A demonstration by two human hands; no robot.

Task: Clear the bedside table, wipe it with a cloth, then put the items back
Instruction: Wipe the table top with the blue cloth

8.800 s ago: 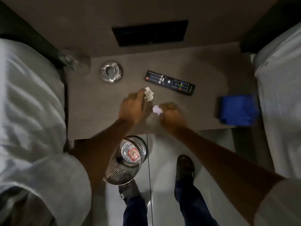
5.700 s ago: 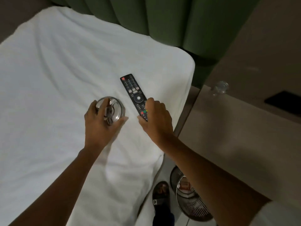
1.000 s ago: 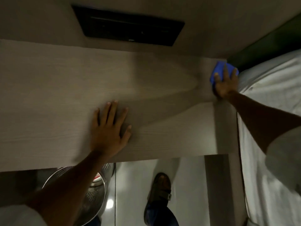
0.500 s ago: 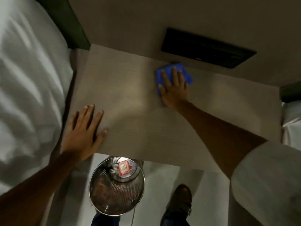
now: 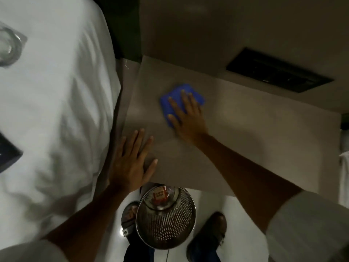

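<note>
The bedside table (image 5: 255, 133) is a pale wood-grain top with nothing on it but a blue cloth (image 5: 171, 100). My right hand (image 5: 186, 114) lies flat on the cloth, fingers spread, pressing it onto the left half of the top. My left hand (image 5: 132, 159) rests flat and spread on the table's front left corner, holding nothing. On the white bed (image 5: 52, 110) at the left lie a clear glass (image 5: 7, 48) at the frame edge and a dark flat object (image 5: 7, 154), partly cut off; it may be the remote.
A perforated metal waste bin (image 5: 166, 218) with rubbish inside stands on the floor under the table's front edge, between my shoes (image 5: 207, 233). A dark wall panel (image 5: 277, 72) sits above the table at the back right. A second white bed edge (image 5: 344, 167) shows at far right.
My right hand has swept the blue cloth from the table's far right corner across to the left half. My left hand stays pressed on the front left corner as my view swings left.
</note>
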